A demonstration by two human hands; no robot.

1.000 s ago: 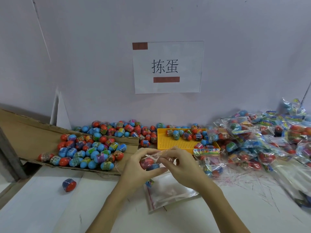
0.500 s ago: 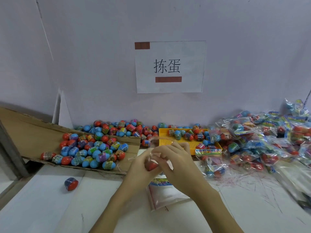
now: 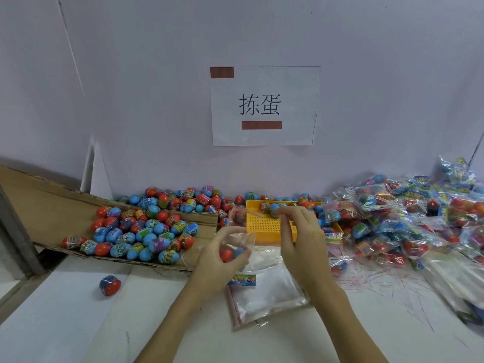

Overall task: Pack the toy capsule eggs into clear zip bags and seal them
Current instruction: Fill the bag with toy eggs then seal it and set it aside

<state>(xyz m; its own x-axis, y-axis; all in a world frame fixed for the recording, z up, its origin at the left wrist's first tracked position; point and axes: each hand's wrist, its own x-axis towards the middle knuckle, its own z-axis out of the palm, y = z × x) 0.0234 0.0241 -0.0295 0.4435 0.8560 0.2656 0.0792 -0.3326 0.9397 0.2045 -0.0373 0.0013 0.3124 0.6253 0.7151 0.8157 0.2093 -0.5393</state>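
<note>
My left hand (image 3: 220, 255) grips the bottom of a clear zip bag (image 3: 239, 226) with a red and a blue capsule egg (image 3: 227, 254) inside it. My right hand (image 3: 301, 237) pinches the bag's top strip near the yellow tray (image 3: 264, 226), held apart from the left hand. Loose red and blue eggs (image 3: 141, 231) lie heaped on a cardboard sheet (image 3: 44, 205) to the left. A stack of empty zip bags (image 3: 264, 294) lies flat on the table under my hands.
Filled, sealed bags (image 3: 408, 218) pile up at the right. One stray egg (image 3: 110, 284) lies on the white table at the left. More eggs (image 3: 199, 199) line the wall under a paper sign (image 3: 264, 106). Thin plastic strips (image 3: 379, 279) litter the table at right.
My hands were close together at the bag's top. Now the right hand has drawn up and to the right along the strip, and the left holds the bag lower down.
</note>
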